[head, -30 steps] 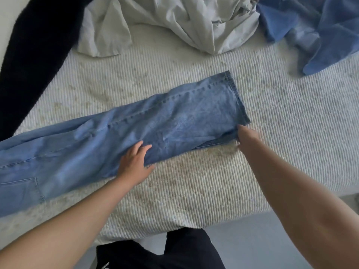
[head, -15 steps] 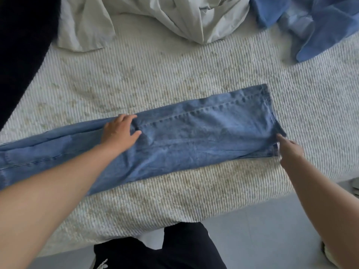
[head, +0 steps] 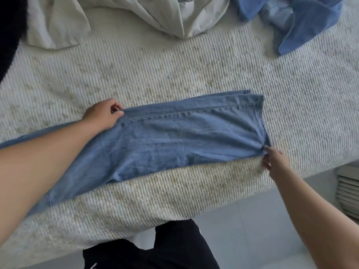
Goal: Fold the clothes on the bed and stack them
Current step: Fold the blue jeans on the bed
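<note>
light-blue denim jeans (head: 174,136), cream ribbed bedspread (head: 174,70) w/ tan flecks, pale grey-white garment (head: 155,14), blue shirt (head: 303,22)

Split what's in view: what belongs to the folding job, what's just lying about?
Job: light blue denim jeans, left hand gripping their far edge, right hand pinching the hem corner; crumpled pale grey garment; blue shirt.

Lying about: ribbed white bed cover, black fabric.

No readable text, labels, brands or nos. anywhere in view. Only candidate: a small white mark on the black trousers (head: 151,253) at the bottom edge (possibly a logo or part of a letter, but it's cut off by the frame and too small to make out).
</note>
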